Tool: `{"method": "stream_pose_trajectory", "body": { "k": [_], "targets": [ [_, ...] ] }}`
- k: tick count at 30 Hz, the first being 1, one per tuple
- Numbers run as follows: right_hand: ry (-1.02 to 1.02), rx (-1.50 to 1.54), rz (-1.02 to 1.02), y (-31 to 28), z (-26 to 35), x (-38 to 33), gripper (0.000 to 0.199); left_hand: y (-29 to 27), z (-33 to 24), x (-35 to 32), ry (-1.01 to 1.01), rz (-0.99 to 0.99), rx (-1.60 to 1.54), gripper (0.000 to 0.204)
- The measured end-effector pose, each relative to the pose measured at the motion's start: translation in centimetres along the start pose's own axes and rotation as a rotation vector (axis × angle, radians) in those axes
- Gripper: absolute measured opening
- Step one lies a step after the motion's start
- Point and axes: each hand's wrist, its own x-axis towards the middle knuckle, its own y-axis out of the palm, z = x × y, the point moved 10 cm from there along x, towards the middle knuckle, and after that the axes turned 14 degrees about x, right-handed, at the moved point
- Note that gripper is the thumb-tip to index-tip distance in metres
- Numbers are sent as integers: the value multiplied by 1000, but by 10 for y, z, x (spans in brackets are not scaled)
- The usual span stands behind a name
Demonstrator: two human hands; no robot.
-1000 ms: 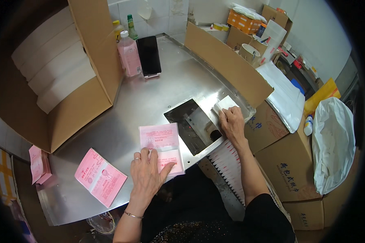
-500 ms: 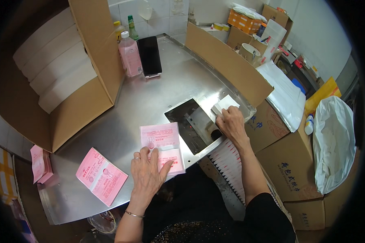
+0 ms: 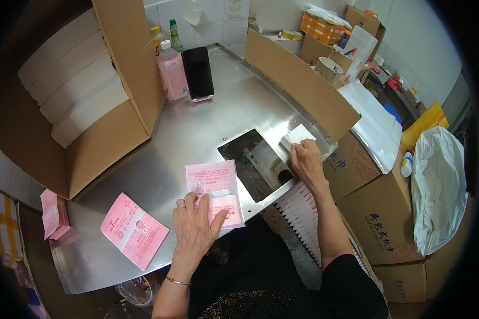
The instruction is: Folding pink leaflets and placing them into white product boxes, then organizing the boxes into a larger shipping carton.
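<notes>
My left hand (image 3: 197, 226) rests on a pink-and-white printed packet (image 3: 212, 178), its fingers spread over the lower half. At the table's right corner, my right hand (image 3: 307, 165) has its fingers bent around the near edge of a small stack of white folded tissues (image 3: 298, 135). How its fingertips grip is partly hidden. Left of my left hand lies a stack of pink printed packets (image 3: 134, 231). Another pink stack (image 3: 56, 215) stands at the far left edge. A rectangular opening (image 3: 255, 165) in the metal table lies between my hands.
A cardboard box (image 3: 109, 138) with rows of white bundles stands at the left. A pink bottle (image 3: 172, 72) and a phone (image 3: 198, 74) stand at the back of the metal table (image 3: 229, 90). A cardboard flap (image 3: 298, 80) rises along the right edge, beside cartons (image 3: 375, 212).
My right hand's fingers have curled in more at the tissue stack's edge. My left hand stays on the packet, and the view has shifted very slightly.
</notes>
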Motion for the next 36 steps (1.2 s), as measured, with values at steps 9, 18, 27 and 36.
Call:
{"method": "stream_pose_trajectory", "body": {
  "k": [9, 18, 27, 36],
  "targets": [
    [-26, 100, -66, -7, -3, -2, 18, -1, -1, 1, 1, -10, -5, 51],
    [-13, 112, -65, -7, -5, -3, 13, 0, -1, 1, -1, 6, -3, 52],
    [-19, 125, -301, -28, -18, -9, 34, 8, -3, 1, -34, 66, -151, 32],
    [-616, 557, 419, 18, 219, -82, 24, -4, -1, -12, 50, 176, -228, 55]
  ]
}}
